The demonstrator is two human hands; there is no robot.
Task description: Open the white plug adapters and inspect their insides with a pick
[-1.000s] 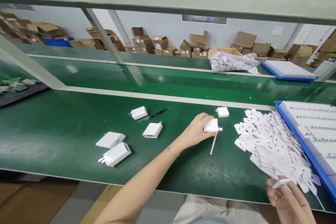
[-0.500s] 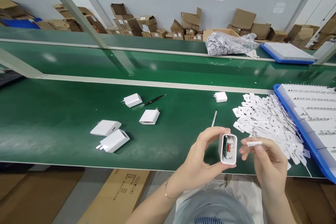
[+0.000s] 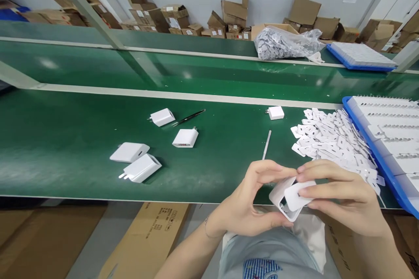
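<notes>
Charger case (image 3: 276, 192), head view: it's lower right of centre in the frame, pinched in the left hand (image 3: 252, 202), thumb underneath and fingers over the top. Its open end points back at the camera and a bit toward the lower right, so the long axis looks to run away from the wearer. White cap (image 3: 294, 198) sits aslant over that mouth, covering part of it, with a dark gap on the left side. Right hand (image 3: 342, 194) is nearer the cap and has it gripped in the fingertips. Can't tell whether the cap touches the rim all along.
</notes>
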